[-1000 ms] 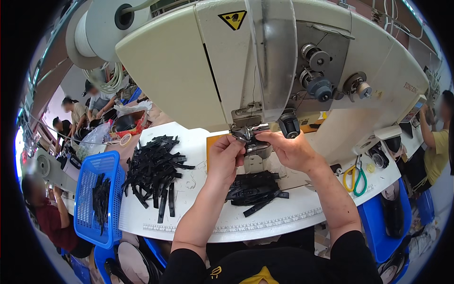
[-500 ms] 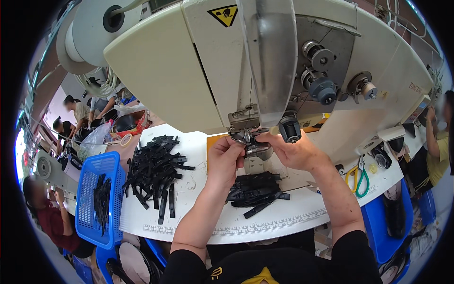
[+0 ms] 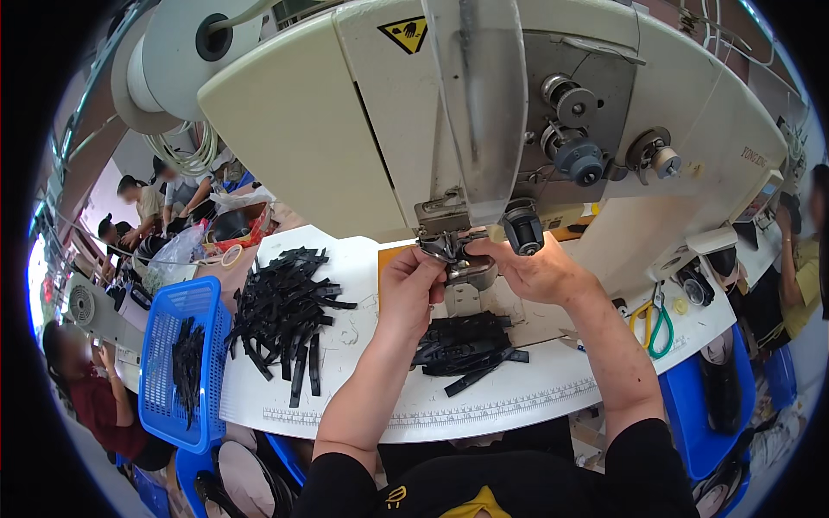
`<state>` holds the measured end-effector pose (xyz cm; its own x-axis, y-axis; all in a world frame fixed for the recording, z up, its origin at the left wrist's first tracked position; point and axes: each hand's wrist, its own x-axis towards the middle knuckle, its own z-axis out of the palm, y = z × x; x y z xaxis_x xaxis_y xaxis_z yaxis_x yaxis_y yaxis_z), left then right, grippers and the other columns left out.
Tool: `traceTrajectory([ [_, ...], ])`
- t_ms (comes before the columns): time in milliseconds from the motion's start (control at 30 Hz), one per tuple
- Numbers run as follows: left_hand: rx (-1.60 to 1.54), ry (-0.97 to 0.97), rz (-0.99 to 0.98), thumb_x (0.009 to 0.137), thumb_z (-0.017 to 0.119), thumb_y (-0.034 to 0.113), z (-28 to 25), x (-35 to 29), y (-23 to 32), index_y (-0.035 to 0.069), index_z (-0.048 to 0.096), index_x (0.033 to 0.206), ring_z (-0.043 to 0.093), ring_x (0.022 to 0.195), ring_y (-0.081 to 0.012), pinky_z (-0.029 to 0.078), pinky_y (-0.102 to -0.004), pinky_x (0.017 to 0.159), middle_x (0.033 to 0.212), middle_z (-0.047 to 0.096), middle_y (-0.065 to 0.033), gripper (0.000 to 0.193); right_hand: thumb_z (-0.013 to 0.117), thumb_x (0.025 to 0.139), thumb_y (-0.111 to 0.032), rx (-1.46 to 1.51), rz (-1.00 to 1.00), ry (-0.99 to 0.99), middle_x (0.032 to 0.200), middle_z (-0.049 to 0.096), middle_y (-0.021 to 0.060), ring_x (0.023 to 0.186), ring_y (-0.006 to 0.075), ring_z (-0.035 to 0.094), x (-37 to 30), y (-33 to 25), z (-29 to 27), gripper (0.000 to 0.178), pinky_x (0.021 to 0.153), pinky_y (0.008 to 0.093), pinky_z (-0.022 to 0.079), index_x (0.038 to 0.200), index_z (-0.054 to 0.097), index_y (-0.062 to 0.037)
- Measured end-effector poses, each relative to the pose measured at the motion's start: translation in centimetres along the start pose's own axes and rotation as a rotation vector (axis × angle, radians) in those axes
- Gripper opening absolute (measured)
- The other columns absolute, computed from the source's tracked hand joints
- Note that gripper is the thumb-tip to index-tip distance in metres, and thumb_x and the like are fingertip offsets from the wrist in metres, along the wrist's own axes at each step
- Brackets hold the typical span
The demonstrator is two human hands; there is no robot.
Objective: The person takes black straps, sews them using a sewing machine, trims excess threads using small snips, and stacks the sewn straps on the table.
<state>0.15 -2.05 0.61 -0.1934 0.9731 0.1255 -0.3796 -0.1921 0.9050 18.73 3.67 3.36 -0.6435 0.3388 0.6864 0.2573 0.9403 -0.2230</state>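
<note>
Both hands meet at the presser foot of a large cream sewing machine point(image 3: 285, 104). On the left side of the foot, my left hand point(image 3: 413, 283) is closed, its thumb and forefinger pinched together; what lies between them is too small and dark to make out. From the right, my right hand point(image 3: 531, 269) reaches in with its forefinger at the foot and the other fingers curled; any piece in it is hidden. Below the hands a stack of black strips point(image 3: 466, 345) lies on the white table point(image 3: 345, 393). A bigger heap of black strips point(image 3: 281, 302) spreads to the left.
At the left table edge stands a blue basket point(image 3: 181, 371) with more black strips. Green-and-yellow-handled scissors point(image 3: 661, 332) lie to the right. A blue bin point(image 3: 691, 414) holding shoes is at lower right. Other people work at both sides.
The view has tilted slightly, so the machine head appears a little shifted. My hands stay at the presser foot in nearly the same pose.
</note>
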Motion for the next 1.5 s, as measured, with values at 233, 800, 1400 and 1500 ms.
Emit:
traceTrajectory([
  [233, 0.029, -0.022, -0.019, 0.084, 0.059, 0.012, -0.4, -1.2, 1.0, 0.006, 0.056, 0.079, 0.046, 0.045, -0.0084, 0.036, -0.0189, 0.042, 0.064, 0.054, -0.0014, 0.009, 0.058, 0.071, 0.001, -0.036, -0.017, 0.093, 0.067, 0.059, 0.0102, 0.059, 0.0296, 0.057, -0.2, -1.2, -0.3, 0.021, 0.051, 0.0384, 0.045, 0.09, 0.059, -0.0079],
  [800, -0.077, -0.134, 0.032, 0.09, 0.055, 0.019, 1.9, -9.5, -1.4, -0.001, 0.059, 0.104, 0.061, 0.078, -0.0122, 0.051, -0.0229, 0.066, 0.091, 0.064, -0.0063, 0.024, 0.063, 0.074, 0.0, 0.023, 0.281, 0.313, 0.074, 0.055, 0.0114, 0.062, 0.0251, 0.056, -5.2, -12.4, 1.2, 0.02, 0.055, 0.0282, 0.044, 0.094, 0.058, -0.0016],
  [1400, -0.02, 0.042, -0.099, 0.086, 0.055, 0.006, -6.5, -13.4, -7.2, -0.001, 0.06, 0.098, 0.055, 0.059, -0.0068, 0.045, -0.0194, 0.052, 0.076, 0.062, -0.0024, 0.014, 0.059, 0.075, -0.004, -0.532, 0.558, 0.085, 0.082, 0.054, 0.0116, 0.078, 0.0297, 0.051, -22.3, -5.3, 7.1, 0.013, 0.071, 0.0388, 0.041, 0.088, 0.057, -0.0018],
  [1500, 0.038, 0.052, -0.061, 0.085, 0.056, 0.006, -6.7, -14.1, -6.9, 0.0, 0.061, 0.097, 0.051, 0.058, -0.0038, 0.039, -0.017, 0.05, 0.076, 0.061, -0.0005, 0.014, 0.054, 0.082, -0.006, -0.293, 0.75, 0.175, 0.079, 0.055, 0.0099, 0.072, 0.0236, 0.053, -20.5, -7.1, 7.6, 0.01, 0.067, 0.0334, 0.042, 0.091, 0.055, -0.0008],
])
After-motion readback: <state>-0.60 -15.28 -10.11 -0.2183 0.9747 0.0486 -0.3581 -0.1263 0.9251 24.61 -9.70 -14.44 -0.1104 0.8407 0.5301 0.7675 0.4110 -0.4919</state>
